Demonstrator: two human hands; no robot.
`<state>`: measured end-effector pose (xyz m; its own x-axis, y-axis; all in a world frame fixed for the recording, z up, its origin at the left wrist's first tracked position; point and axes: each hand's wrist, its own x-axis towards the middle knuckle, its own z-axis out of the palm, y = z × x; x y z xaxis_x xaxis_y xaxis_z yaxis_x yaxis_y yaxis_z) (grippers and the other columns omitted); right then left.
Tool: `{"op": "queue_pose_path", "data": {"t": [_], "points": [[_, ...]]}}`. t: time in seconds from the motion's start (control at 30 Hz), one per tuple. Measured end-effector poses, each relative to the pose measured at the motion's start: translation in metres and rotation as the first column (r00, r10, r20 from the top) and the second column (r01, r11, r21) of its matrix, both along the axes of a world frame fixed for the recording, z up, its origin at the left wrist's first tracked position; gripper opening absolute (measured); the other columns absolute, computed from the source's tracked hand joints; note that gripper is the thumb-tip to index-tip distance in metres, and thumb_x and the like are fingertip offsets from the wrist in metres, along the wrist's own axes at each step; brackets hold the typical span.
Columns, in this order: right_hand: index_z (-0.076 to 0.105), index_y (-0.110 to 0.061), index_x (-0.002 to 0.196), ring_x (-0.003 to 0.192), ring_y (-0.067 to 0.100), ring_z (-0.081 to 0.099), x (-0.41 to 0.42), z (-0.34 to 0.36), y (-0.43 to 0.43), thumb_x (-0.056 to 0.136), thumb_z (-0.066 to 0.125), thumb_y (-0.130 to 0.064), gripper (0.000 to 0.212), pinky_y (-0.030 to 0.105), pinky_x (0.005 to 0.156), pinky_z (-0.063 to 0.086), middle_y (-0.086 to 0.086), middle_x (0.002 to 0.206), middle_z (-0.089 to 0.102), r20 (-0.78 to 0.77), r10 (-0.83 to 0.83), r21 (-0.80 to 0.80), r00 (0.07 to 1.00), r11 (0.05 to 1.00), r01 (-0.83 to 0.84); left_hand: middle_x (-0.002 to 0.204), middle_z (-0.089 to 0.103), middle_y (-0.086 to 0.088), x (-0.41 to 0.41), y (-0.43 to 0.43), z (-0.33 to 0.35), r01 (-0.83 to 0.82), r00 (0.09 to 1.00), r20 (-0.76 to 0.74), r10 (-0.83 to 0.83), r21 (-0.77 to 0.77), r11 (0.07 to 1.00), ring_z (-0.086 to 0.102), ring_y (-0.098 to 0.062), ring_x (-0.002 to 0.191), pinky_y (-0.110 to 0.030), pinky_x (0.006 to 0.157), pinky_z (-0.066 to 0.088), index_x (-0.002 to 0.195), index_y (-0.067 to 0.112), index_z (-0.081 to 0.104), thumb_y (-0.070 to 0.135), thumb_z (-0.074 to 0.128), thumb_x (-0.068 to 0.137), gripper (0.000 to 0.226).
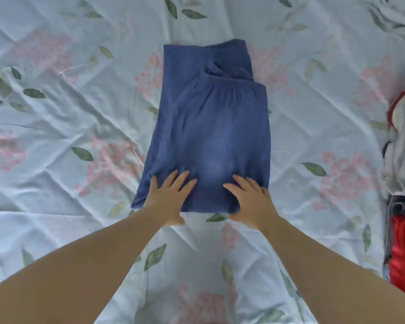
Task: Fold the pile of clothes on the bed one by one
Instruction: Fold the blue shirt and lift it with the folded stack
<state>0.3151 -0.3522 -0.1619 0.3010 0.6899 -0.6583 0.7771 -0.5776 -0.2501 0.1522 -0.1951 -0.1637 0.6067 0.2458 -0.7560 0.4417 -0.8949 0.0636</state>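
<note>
A blue garment with a gathered elastic waistband lies folded over itself in the middle of the bed. My left hand lies flat on its near left corner with fingers spread. My right hand rests flat on its near right part, fingers straight and pointing away from me. Both thumbs reach past the garment's near edge. Neither hand grips the cloth.
The bed is covered by a pale floral sheet with pink flowers and green leaves, wrinkled all over. A pile of clothes in grey, white and red lies along the right edge. More grey cloth sits at the far right corner.
</note>
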Motion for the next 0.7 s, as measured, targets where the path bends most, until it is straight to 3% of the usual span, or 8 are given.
{"op": "queue_pose_path", "data": {"t": [0.07,0.13,0.23,0.33,0.43,0.53,0.63,0.7], "points": [[0.042,-0.036,0.139,0.138,0.017,0.026,0.004,-0.011,-0.006,0.088,0.058,-0.032,0.053,0.034,0.103,0.028,-0.012,0.152,0.027,0.068,0.03,0.107,0.997,0.994,-0.037,0.158,-0.012,0.006,-0.007,0.001,-0.008,0.053,0.998,0.034,-0.056,0.074,0.996,-0.003,-0.019,0.146,-0.06,0.112,0.01,0.15,0.033,-0.008,0.04,0.057,0.087,0.091],[0.06,-0.023,0.124,0.128,0.019,0.042,0.01,-0.014,-0.008,0.092,0.054,-0.022,0.033,0.032,0.096,0.033,-0.006,0.138,0.051,0.061,-0.063,0.243,0.996,0.969,0.046,0.159,0.012,0.003,-0.012,0.004,-0.008,0.116,0.971,0.191,-0.146,0.16,0.98,0.019,-0.018,0.144,-0.052,0.111,0.022,0.151,0.031,0.015,0.024,0.054,0.09,0.073],[0.065,-0.012,0.102,0.094,0.023,0.058,0.017,-0.007,0.001,0.095,0.051,-0.018,0.017,0.03,0.078,0.043,0.003,0.096,0.067,-0.118,-0.311,0.266,0.943,0.905,0.332,0.112,0.069,0.0,-0.007,0.013,-0.006,-0.039,0.837,0.546,-0.035,0.125,0.991,0.065,-0.023,0.101,-0.033,0.089,0.047,0.114,0.021,0.067,0.004,0.067,0.078,0.04],[0.053,-0.014,0.077,0.067,0.017,0.049,0.024,0.015,0.01,0.092,0.052,-0.017,0.016,0.019,0.054,0.037,0.0,0.07,0.052,-0.424,-0.476,-0.013,0.77,0.854,0.521,0.091,0.067,-0.001,0.015,0.033,0.02,-0.329,0.929,0.095,0.357,-0.226,0.917,0.061,-0.024,0.086,-0.03,0.071,0.043,0.093,0.029,0.062,0.018,0.043,0.095,0.022],[0.053,-0.024,0.059,0.062,0.008,0.047,0.027,0.044,0.007,0.085,0.061,-0.027,0.027,0.02,0.058,0.036,-0.01,0.06,0.049,-0.595,-0.328,-0.357,0.733,0.926,0.124,0.081,0.062,-0.003,0.028,0.047,0.046,-0.319,0.93,-0.324,0.174,-0.476,0.82,0.057,-0.021,0.078,-0.03,0.07,0.042,0.073,0.025,0.055,0.031,0.048,0.091,0.02],[0.056,-0.028,0.05,0.058,0.006,0.048,0.036,0.059,0.003,0.085,0.06,-0.034,0.035,0.024,0.063,0.037,-0.016,0.051,0.049,-0.66,-0.325,-0.47,0.678,0.882,-0.035,0.078,0.068,0.002,0.031,0.058,0.066,-0.353,0.877,-0.474,0.075,-0.533,0.769,0.065,-0.022,0.083,-0.037,0.083,0.05,0.076,0.028,0.066,0.042,0.058,0.083,0.018],[0.064,-0.02,0.073,0.075,0.014,0.054,0.059,0.056,0.02,0.087,0.064,-0.026,0.015,0.025,0.071,0.042,-0.004,0.071,0.058,-0.57,-0.458,-0.205,0.682,0.883,0.422,0.077,0.069,0.007,0.052,0.082,0.075,-0.387,0.922,-0.227,0.313,-0.524,0.759,0.063,-0.015,0.081,-0.027,0.077,0.048,0.074,0.03,0.068,0.039,0.059,0.087,0.019],[0.065,-0.018,0.096,0.08,0.014,0.056,0.08,0.053,0.038,0.089,0.063,-0.018,0.008,0.015,0.069,0.044,-0.005,0.081,0.061,-0.503,-0.655,0.158,0.564,0.572,0.805,0.097,0.069,0.004,0.073,0.102,0.07,-0.456,0.807,0.167,0.567,-0.435,0.776,0.059,-0.016,0.093,-0.024,0.077,0.043,0.095,0.022,0.069,0.031,0.059,0.091,0.014]]}}
